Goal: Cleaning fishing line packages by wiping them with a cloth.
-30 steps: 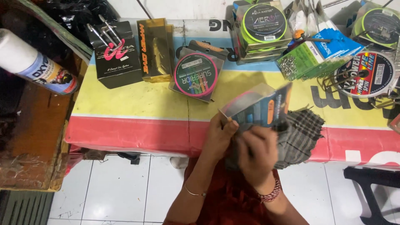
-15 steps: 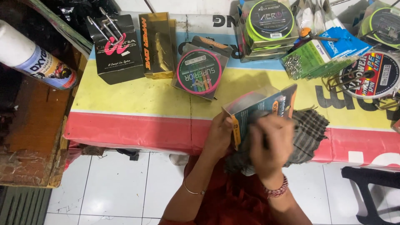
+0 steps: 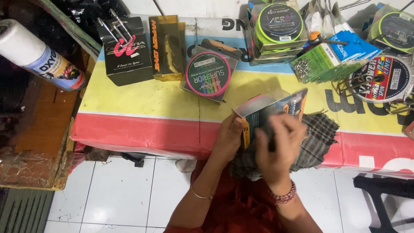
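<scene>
Just right of the frame's centre, 2 bare hands work on a small box [image 3: 269, 110] with a blue face and an orange side, tilted so its upper right corner points toward the upper right of the frame. The left hand [image 3: 226, 138] comes up from below and clasps the box's lower left edge, thumb on the near face at that corner and the other fingers hidden behind the box, so they grip it. The right hand [image 3: 278, 149], with a beaded bracelet at the wrist, lies over the box's front; its fingers [image 3: 286, 125] are spread and blurred, pressed on or just above the near face, and I cannot tell whether they pinch anything. The box sits between the 2 hands, above the palms, its top edge clear of every fingertip.

Under the hands a dark checked cloth [image 3: 317, 138] lies over the front edge of the table [image 3: 142, 99], which is covered in yellow, red and blue sheet. Above and left of the box rests a clear pack with a pink-ringed line spool [image 3: 209, 75]. Further left stand a black box [image 3: 127, 51] and an amber clear case [image 3: 166, 47]. At the top of the frame is a stack with a green spool [image 3: 278, 23], and at the right edge a round multicoloured spool [image 3: 381, 77]. A white spray can [image 3: 41, 56] lies at upper left
</scene>
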